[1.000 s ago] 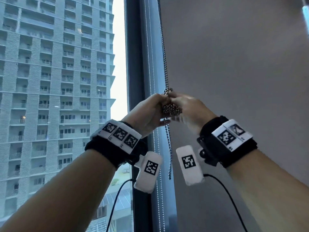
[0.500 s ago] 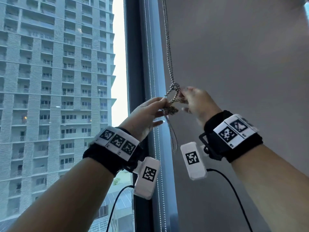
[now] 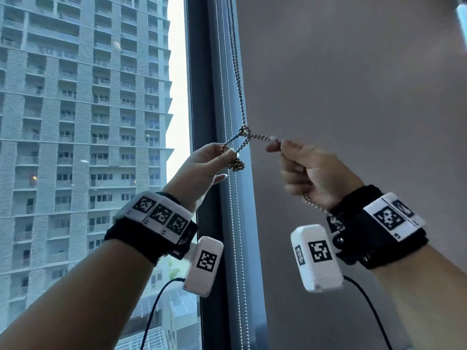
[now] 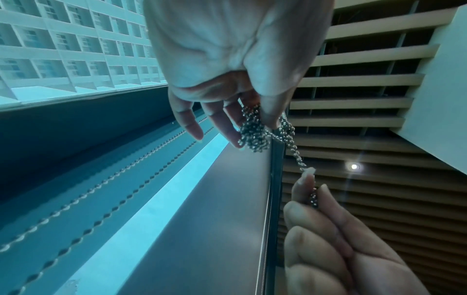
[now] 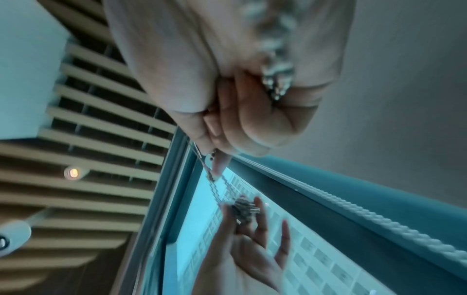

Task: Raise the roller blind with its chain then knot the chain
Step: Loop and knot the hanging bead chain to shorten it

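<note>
Hanging down beside the dark window frame (image 3: 199,97), the bead chain (image 3: 236,72) crosses itself in a small knot (image 3: 243,132) and splits toward both hands. At eight o'clock from the knot, the left hand (image 3: 199,168) pinches one strand between thumb and fingers, a bunched clump of beads (image 4: 252,135) dangling under them; its other fingers spread loosely. At four o'clock, the right hand (image 3: 310,173) is curled tight round the other strand, which runs hidden through the fist and comes out by the wrist strap (image 3: 374,228). Its wrist view is blurred. The chain's top is cut off, and the blind (image 3: 353,97) fills the right side.
</note>
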Tool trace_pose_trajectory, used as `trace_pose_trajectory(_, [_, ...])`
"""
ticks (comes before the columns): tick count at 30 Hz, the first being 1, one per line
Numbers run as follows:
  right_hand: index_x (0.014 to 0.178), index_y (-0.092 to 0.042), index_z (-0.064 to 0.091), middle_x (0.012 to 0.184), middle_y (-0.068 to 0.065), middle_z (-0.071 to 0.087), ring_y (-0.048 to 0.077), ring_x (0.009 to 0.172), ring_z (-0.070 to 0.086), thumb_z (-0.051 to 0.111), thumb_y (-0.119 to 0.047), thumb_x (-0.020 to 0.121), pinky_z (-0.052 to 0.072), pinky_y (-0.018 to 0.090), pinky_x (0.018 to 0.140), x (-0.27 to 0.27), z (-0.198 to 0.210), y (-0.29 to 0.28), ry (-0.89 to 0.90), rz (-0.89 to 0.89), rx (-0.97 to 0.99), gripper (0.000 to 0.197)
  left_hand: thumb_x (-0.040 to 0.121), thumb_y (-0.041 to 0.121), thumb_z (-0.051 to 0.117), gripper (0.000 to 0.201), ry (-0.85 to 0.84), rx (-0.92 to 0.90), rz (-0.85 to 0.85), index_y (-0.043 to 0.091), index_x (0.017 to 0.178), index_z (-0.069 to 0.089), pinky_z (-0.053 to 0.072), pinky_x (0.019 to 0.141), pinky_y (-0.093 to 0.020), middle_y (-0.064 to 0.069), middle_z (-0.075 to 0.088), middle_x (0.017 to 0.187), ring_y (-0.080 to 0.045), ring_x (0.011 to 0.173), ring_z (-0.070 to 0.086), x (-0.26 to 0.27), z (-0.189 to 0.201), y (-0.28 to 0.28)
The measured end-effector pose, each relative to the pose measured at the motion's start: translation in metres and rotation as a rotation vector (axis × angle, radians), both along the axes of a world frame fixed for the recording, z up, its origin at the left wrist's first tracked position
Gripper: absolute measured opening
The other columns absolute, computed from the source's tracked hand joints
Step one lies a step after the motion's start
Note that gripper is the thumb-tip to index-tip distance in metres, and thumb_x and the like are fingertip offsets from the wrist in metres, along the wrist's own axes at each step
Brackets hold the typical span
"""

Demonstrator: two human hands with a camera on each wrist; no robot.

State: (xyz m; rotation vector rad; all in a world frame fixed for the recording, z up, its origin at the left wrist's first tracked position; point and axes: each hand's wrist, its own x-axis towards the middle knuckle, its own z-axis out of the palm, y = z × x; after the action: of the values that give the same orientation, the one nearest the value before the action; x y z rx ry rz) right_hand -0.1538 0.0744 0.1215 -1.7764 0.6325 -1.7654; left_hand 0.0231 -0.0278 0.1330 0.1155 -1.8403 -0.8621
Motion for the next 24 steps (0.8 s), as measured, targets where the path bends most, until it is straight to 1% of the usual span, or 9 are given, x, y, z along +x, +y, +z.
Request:
trace_pose_trajectory(4, [0.080,-0.013,0.059,0.044,-0.012,0.025,0.003,0.034,0.017,0.039,-0.023,0.097,0.016,0.012,0.034,0.002,-0.027,-0.013,0.096,-0.071,0.082,0.028,0.090,0.013,0.057,0.008,0.033,-0.036,0.020,0.021,0.090,0.054,0.046,0.086,-0.035,0.005,0.063,0.081,-0.005,0.075,0.063,-0.002,-0.002,-0.002])
trace_pose_trajectory(6, [0.073,-0.014,0.054,0.040,-0.014,0.026,0.003,0.033,0.016,0.037,-0.025,0.098,0.017,0.011,0.034,0.005,-0.041,-0.019,0.124,-0.106,0.108,0.033,0.089,0.011,0.057,0.013,0.041,-0.034,0.026,0.019,0.099,0.054,0.048,0.083,-0.032,0.001,0.063,0.086,-0.007,0.076,0.064,-0.004,-0.006,-0.003])
trace_pose_trajectory(9, [0.068,-0.016,0.048,0.038,-0.014,0.026,0.003,0.033,0.016,0.037,-0.028,0.098,0.015,0.013,0.033,0.007,-0.056,-0.025,0.140,-0.108,0.147,0.034,0.088,0.012,0.059,0.022,0.044,0.009,0.030,0.013,0.109,0.055,0.049,0.086,-0.033,0.000,0.065,0.088,-0.008,0.078,0.064,-0.007,-0.013,-0.009])
trace_pose_trajectory(11, [0.067,-0.016,0.047,0.039,-0.013,0.027,0.004,0.034,0.017,0.037,-0.029,0.097,0.015,0.015,0.033,0.008,-0.068,-0.028,0.148,-0.110,0.172,0.034,0.087,0.011,0.059,0.023,0.039,0.030,0.031,0.009,0.111,0.058,0.049,0.088,-0.032,-0.001,0.065,0.088,-0.006,0.076,0.064,-0.009,-0.019,-0.013])
trace_pose_trajectory(14, [0.068,-0.017,0.047,0.043,-0.010,0.028,0.008,0.038,0.017,0.038,-0.031,0.098,0.014,0.019,0.037,0.016,-0.092,-0.037,0.166,-0.130,0.214,0.035,0.087,0.008,0.059,0.023,0.035,0.038,-0.006,0.006,0.109,0.061,0.051,0.082,-0.025,-0.002,0.066,0.089,-0.005,0.074,0.063,-0.013,-0.027,-0.015])
trace_pose_trajectory(19, [0.069,-0.017,0.047,0.043,-0.012,0.029,0.007,0.037,0.019,0.037,-0.033,0.098,0.014,0.019,0.038,0.024,-0.108,-0.049,0.158,-0.170,0.181,0.034,0.087,0.011,0.060,0.018,0.001,-0.011,-0.015,0.016,0.105,0.063,0.050,0.081,-0.026,-0.002,0.066,0.089,-0.010,0.079,0.062,-0.017,-0.032,-0.013])
trace_pose_trajectory(21, [0.069,-0.016,0.047,0.042,-0.013,0.029,0.007,0.037,0.018,0.037,-0.031,0.099,0.014,0.021,0.038,0.024,-0.106,-0.048,0.172,-0.190,0.176,0.034,0.089,0.011,0.058,0.029,-0.003,-0.123,0.076,0.017,0.117,0.057,0.051,0.084,-0.025,-0.002,0.063,0.098,-0.007,0.084,0.062,-0.015,-0.031,-0.015])
trace_pose_trajectory(23, [0.069,-0.015,0.047,0.042,-0.012,0.028,0.007,0.037,0.017,0.036,-0.029,0.099,0.014,0.020,0.038,0.022,-0.104,-0.045,0.177,-0.199,0.180,0.035,0.090,0.012,0.055,0.039,-0.001,-0.391,0.313,0.020,0.127,0.050,0.050,0.089,-0.024,0.000,0.057,0.112,-0.007,0.097,0.059,-0.011,-0.029,-0.017])
trace_pose_trajectory(24, [0.070,-0.014,0.047,0.043,-0.012,0.028,0.007,0.038,0.017,0.036,-0.028,0.099,0.015,0.020,0.037,0.021,-0.103,-0.044,0.183,-0.203,0.178,0.035,0.086,0.010,0.054,0.043,0.002,-0.560,0.444,0.022,0.127,0.049,0.047,0.093,-0.026,0.000,0.054,0.118,-0.011,0.103,0.056,-0.008,-0.028,-0.017])
